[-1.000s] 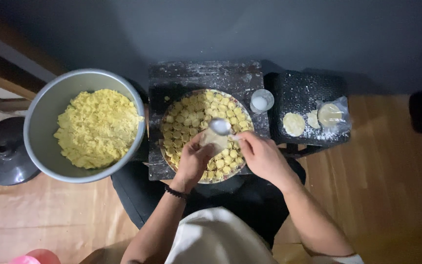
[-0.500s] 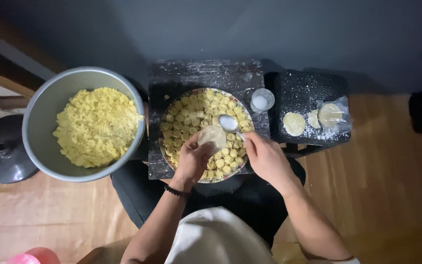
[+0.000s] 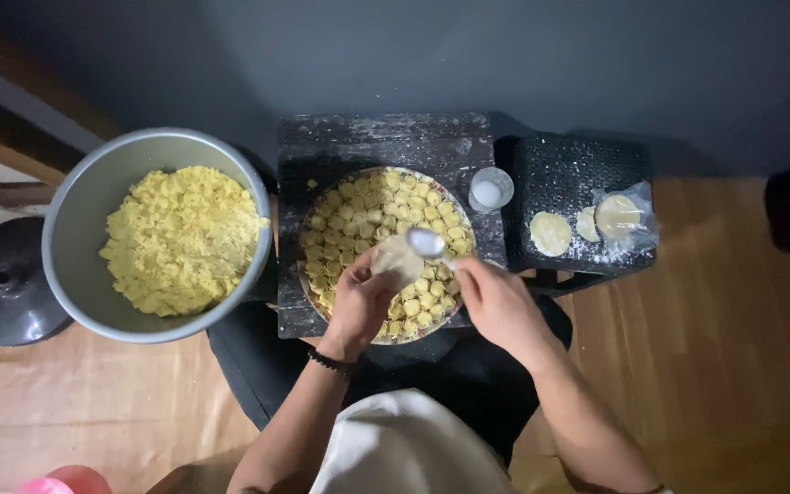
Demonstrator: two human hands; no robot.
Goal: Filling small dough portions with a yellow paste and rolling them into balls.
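Observation:
My left hand (image 3: 360, 304) cups a round dough wrapper (image 3: 397, 257) over a round tray (image 3: 314, 295) packed with several small folded dumplings (image 3: 368, 206). My right hand (image 3: 496, 306) holds a metal spoon (image 3: 427, 243), whose bowl hovers just above the wrapper's right edge. The tray sits on a dark floured board (image 3: 358, 142). To the left stands a large grey metal bowl (image 3: 84, 197) holding yellow crumbly filling (image 3: 180, 236).
A small white cup (image 3: 489, 191) stands right of the tray. A black stool (image 3: 569, 169) carries loose round wrappers (image 3: 550, 232) and a plastic bag of wrappers (image 3: 621, 216). A dark pot lid (image 3: 2, 284) lies far left on the wooden floor (image 3: 724, 366).
The spoon has shifted slightly right and up off the wrapper's middle, and my right hand has drawn back a little. The left hand stays put with the wrapper.

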